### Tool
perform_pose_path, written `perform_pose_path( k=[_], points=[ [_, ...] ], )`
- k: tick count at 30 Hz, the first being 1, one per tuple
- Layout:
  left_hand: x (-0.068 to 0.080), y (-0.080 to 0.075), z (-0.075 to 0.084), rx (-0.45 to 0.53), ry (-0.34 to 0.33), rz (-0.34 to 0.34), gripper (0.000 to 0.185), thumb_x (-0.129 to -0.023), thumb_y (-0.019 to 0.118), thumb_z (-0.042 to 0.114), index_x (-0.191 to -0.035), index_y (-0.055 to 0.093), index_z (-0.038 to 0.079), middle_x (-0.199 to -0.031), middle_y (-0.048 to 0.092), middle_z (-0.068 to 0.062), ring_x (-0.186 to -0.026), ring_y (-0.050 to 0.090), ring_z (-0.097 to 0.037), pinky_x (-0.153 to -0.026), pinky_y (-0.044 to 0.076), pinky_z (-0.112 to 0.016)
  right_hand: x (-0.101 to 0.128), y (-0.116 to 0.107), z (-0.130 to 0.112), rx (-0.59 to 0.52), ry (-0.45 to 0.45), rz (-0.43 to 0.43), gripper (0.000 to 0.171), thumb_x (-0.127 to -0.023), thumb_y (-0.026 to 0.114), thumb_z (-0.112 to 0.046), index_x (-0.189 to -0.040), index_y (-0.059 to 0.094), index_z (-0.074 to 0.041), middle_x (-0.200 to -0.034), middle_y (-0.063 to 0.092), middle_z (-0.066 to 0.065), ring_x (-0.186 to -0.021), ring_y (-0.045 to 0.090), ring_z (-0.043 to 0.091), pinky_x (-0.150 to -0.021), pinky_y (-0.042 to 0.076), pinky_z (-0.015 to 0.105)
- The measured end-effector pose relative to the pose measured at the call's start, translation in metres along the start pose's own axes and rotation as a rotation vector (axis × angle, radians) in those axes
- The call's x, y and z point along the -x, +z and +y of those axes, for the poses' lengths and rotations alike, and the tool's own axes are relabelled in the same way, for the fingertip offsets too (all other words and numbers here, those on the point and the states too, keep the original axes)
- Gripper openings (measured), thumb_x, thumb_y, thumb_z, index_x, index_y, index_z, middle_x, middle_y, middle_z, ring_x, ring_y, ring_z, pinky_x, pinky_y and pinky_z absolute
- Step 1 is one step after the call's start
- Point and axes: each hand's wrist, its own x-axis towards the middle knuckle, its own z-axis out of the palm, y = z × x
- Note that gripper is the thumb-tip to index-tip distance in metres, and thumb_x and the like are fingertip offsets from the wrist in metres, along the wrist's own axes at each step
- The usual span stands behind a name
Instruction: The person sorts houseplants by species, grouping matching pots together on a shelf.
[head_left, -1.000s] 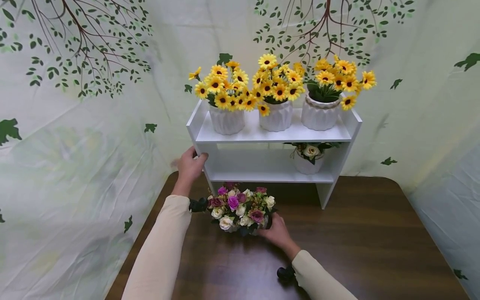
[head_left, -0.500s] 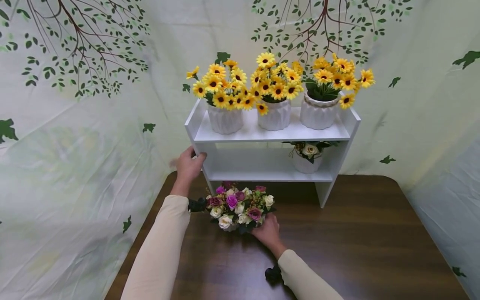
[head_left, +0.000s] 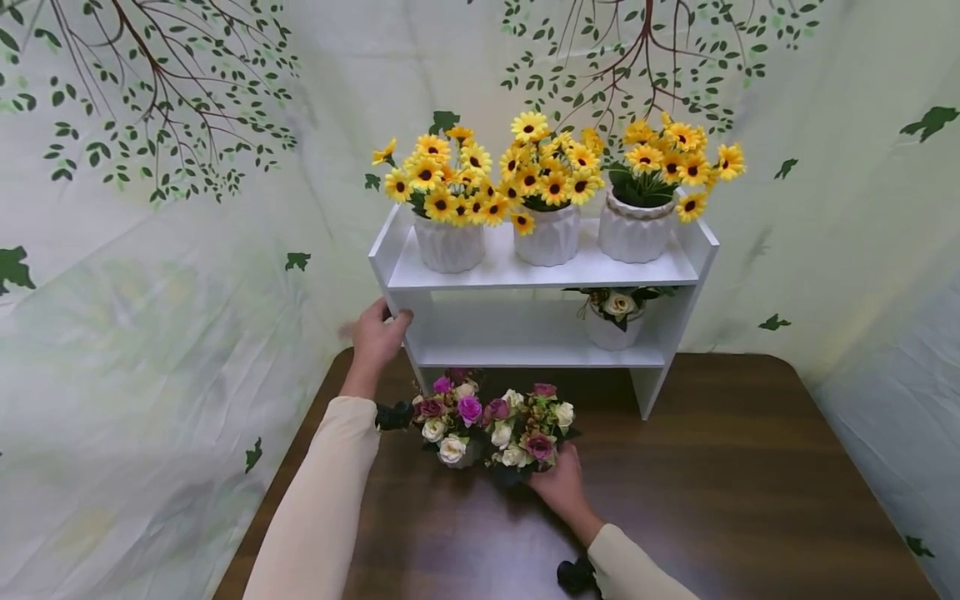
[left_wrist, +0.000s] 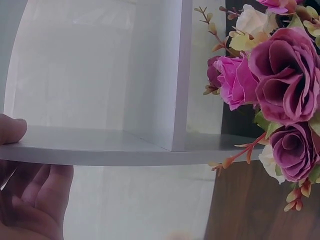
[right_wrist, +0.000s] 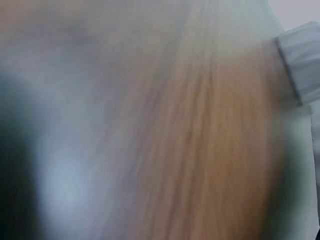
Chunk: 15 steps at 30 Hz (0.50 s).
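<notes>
With thumb and fingers on opposite faces, my left hand (head_left: 377, 340) grips the left side panel of a white two-tier shelf (head_left: 495, 329). In the left wrist view that panel's edge (left_wrist: 100, 156) runs between thumb and fingers. My right hand (head_left: 561, 485) holds a pot of mauve and cream artificial roses (head_left: 531, 429) low over the table; its pot is mostly hidden under the blooms and leaves. Just left of it stands a second pot of magenta and cream roses (head_left: 453, 423). The right wrist view is too blurred to show the hand.
Along the shelf's top stand three white pots of yellow daisies (head_left: 450, 242), (head_left: 547, 237), (head_left: 637, 233). A small pot with a cream rose (head_left: 613, 329) sits at the right of the lower tier. The brown table (head_left: 720, 483) meets a leaf-printed backdrop (head_left: 225, 333).
My right hand first shifts slightly left, then right with the mauve rose pot, and a gap opens between the two rose bouquets. The left hand keeps its grip on the shelf.
</notes>
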Motion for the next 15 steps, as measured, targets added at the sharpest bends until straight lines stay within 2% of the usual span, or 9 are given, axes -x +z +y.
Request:
perform_pose_path(
  k=[3,7,12,15],
  points=[
    [0.002,0.001,-0.001,-0.005,0.002,-0.004,0.053,-0.096,0.054,0.028,-0.144,0.050,0.008,-0.147,0.052,-0.018,-0.131,0.054,-0.039,-0.102,0.051,-0.053,0.011,-0.024,-0.004,-0.023,-0.026,-0.002,0.061,-0.063,0.081,-0.010,-0.118,0.059,0.004,-0.108,0.067,0.018,-0.099,0.061,0.019,-0.086,0.052,0.034],
    [0.004,0.001,-0.001,-0.005,0.009,-0.002,0.052,-0.095,0.055,0.028,-0.143,0.051,0.008,-0.147,0.053,-0.019,-0.130,0.054,-0.040,-0.102,0.051,-0.053,0.018,-0.058,-0.027,-0.030,-0.064,-0.037,0.062,-0.064,0.075,-0.003,-0.123,0.057,0.006,-0.114,0.066,0.019,-0.101,0.059,0.012,-0.088,0.052,0.028],
    [0.003,0.000,0.000,-0.003,0.017,0.002,0.052,-0.094,0.055,0.027,-0.142,0.052,0.007,-0.145,0.054,-0.019,-0.128,0.056,-0.040,-0.101,0.051,-0.053,0.011,-0.088,-0.063,0.006,-0.028,-0.096,0.057,-0.070,0.072,-0.001,-0.125,0.058,0.005,-0.116,0.067,0.019,-0.104,0.060,0.016,-0.089,0.052,0.027],
    [0.003,0.000,0.000,0.000,0.020,0.010,0.051,-0.094,0.055,0.027,-0.142,0.052,0.008,-0.145,0.055,-0.019,-0.128,0.056,-0.040,-0.101,0.051,-0.053,0.002,-0.097,-0.077,-0.016,-0.060,-0.125,0.057,-0.074,0.071,-0.001,-0.129,0.056,0.007,-0.121,0.066,0.021,-0.109,0.059,0.016,-0.094,0.049,0.024]
  ],
)
